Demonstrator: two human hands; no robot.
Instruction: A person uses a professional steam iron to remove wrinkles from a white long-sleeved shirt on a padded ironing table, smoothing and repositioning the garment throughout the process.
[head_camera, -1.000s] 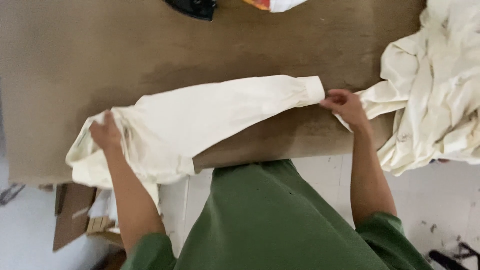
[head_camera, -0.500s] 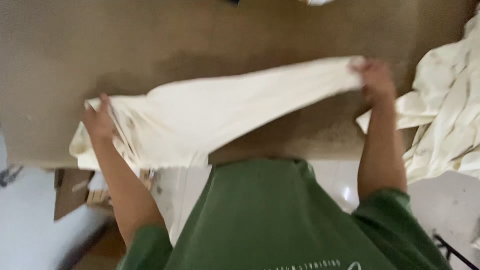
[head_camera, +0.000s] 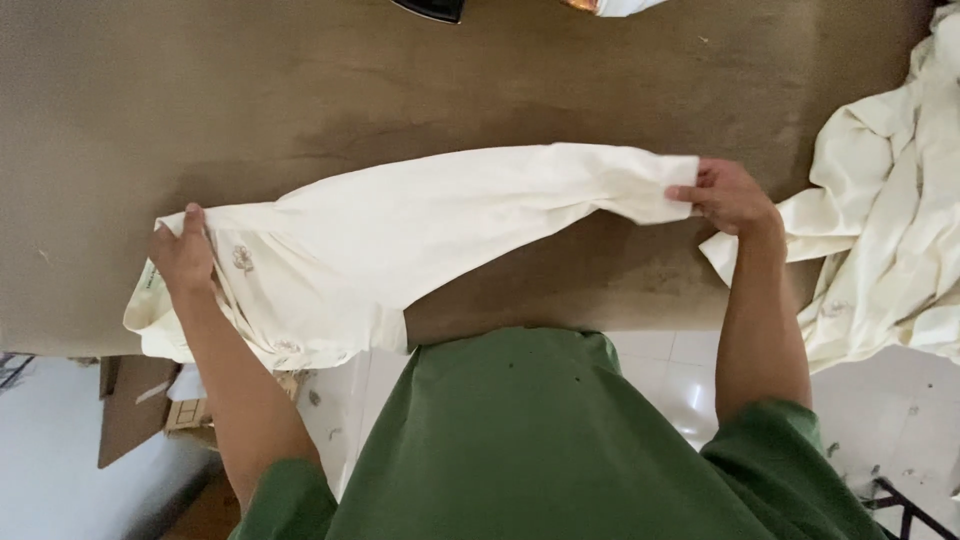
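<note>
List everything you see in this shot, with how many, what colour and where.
cream garment: one, cream, stretched across the table's near edge between both hands
table: one, brown, fills the upper frame
cloth pile: one, cream, on the table's right end, hanging over the edge
dark object: one, black, top edge, cut off
cardboard pieces: a few, brown, on the floor lower left
green shirt: one, green, on the person
left hand: grips the garment's left end
right hand: pinches the garment's right end
</note>
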